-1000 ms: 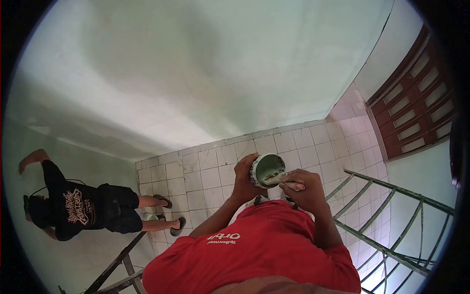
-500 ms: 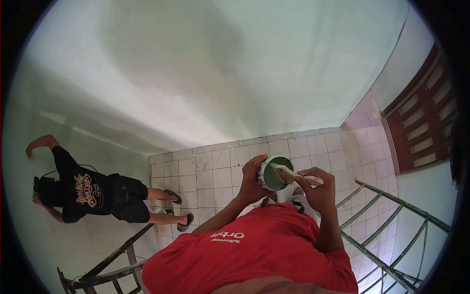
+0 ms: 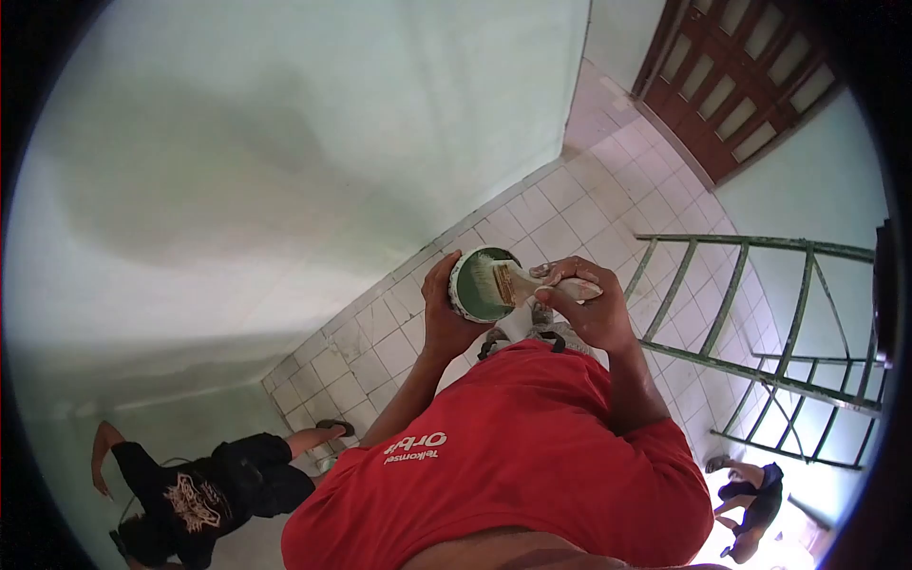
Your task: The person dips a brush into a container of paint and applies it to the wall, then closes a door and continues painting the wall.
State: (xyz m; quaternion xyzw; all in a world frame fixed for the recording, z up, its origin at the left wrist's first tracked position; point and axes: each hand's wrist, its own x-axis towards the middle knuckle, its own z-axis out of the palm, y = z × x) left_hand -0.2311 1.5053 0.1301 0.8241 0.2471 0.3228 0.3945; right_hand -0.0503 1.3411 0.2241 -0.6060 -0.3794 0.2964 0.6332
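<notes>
My left hand (image 3: pixel 450 309) is wrapped around the side of a small paint can (image 3: pixel 456 293), whose white rim is smeared. Green paint (image 3: pixel 477 290) shows inside it. In my right hand (image 3: pixel 591 309) is a paintbrush (image 3: pixel 525 284), gripped by its pale, paint-stained handle. The brush's bristles reach over the can's mouth and overlap the paint in this view. Both hands are in front of my red shirt (image 3: pixel 513 446), and paint marks the fingers of my right hand.
A pale green wall (image 3: pixel 237 171) rises ahead above a tiled floor (image 3: pixel 532 223). Green metal scaffold frames (image 3: pixel 731 294) stand at the right, near a brown door (image 3: pixel 731 81). One person in black (image 3: pixel 209 489) is at lower left, another person (image 3: pixel 755 503) at lower right.
My view has turned, bringing the scaffold further in and a second person into sight at lower right. The brush, still in my right hand, now lies flatter across the can's mouth.
</notes>
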